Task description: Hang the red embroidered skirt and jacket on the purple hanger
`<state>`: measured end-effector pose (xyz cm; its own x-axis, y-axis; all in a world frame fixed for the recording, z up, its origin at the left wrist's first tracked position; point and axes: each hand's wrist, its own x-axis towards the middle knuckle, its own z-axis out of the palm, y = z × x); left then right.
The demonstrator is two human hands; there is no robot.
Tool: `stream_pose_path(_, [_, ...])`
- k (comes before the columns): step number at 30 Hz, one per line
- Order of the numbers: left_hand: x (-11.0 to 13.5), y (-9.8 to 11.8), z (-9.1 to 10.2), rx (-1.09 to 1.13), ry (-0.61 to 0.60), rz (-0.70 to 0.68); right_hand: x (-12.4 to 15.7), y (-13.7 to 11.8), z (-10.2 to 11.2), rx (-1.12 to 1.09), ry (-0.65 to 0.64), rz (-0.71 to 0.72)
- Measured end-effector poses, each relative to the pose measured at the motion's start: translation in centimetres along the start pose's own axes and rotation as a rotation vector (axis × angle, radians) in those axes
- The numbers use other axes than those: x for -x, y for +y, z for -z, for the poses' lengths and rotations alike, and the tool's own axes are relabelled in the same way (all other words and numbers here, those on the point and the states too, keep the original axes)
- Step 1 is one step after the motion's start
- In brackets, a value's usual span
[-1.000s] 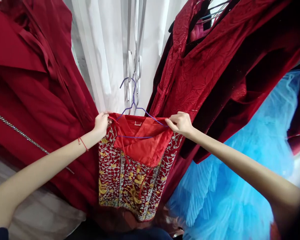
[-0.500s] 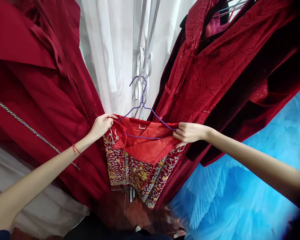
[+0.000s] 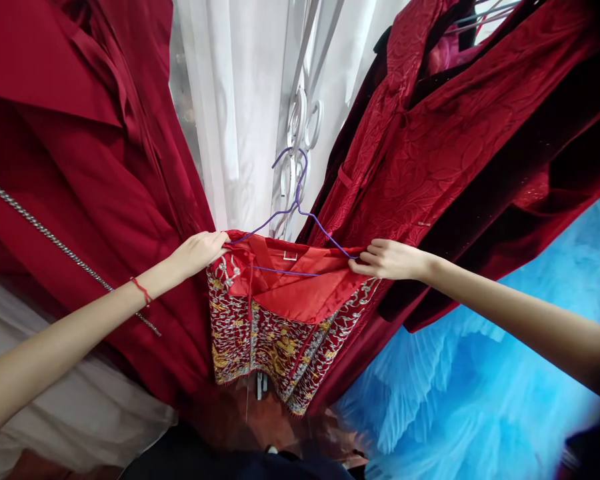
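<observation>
A red garment (image 3: pixel 275 333) with gold and silver embroidery and a plain red lining hangs on a thin purple wire hanger (image 3: pixel 295 200). My left hand (image 3: pixel 200 250) grips its top left corner with the fingers closed on the cloth. A red thread is tied round that wrist. My right hand (image 3: pixel 390 259) pinches the top right corner, at the hanger's right end. The garment is stretched out between both hands, its inside facing me. The hanger's hook points up in front of a white curtain.
Dark red dresses hang close on the left (image 3: pixel 80 167) and right (image 3: pixel 455 147). A blue tulle skirt (image 3: pixel 480 387) fills the lower right. A white curtain (image 3: pixel 245 100) and white metal scrollwork (image 3: pixel 300 120) stand behind. Pale cloth (image 3: pixel 80 407) lies at lower left.
The view has shifted so the garment sits farther right and higher. Both hands keep their hold on the corners. The hem has swung back, away from me.
</observation>
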<state>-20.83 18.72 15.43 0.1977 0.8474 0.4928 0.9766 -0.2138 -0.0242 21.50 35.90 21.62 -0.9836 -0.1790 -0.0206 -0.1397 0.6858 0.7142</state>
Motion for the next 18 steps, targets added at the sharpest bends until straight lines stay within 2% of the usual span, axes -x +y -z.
stream_pose_path(3, [-0.2,-0.7,0.4,0.033,0.027,-0.042,-0.3,0.1,0.0,-0.122,0.041,-0.138])
stream_pose_path(5, [-0.3,-0.9,0.5,0.142,0.109,-0.011,-0.4,-0.5,-0.2,-0.277,0.137,-0.285])
stream_pose_path(9, [-1.0,-0.8,0.1,0.445,0.380,0.236,-1.1,-2.1,-0.9,-0.649,0.400,-0.646])
stream_pose_path(11, [-1.7,-0.6,-0.2,0.633,0.474,0.349,-1.8,-2.4,-1.2,-0.758,0.508,-0.806])
stream_pose_path(14, [-2.4,0.1,-0.8,0.756,0.457,0.442,-3.0,-2.1,-1.7,-0.747,0.583,-0.923])
stream_pose_path(16, [-2.5,0.8,-1.4,0.641,0.427,0.462,-3.6,-1.8,-1.8,-0.631,0.557,-0.930])
stream_pose_path(18, [-2.4,1.5,-2.0,0.490,0.452,0.480,-4.1,-1.9,-2.0,-0.465,0.518,-0.948])
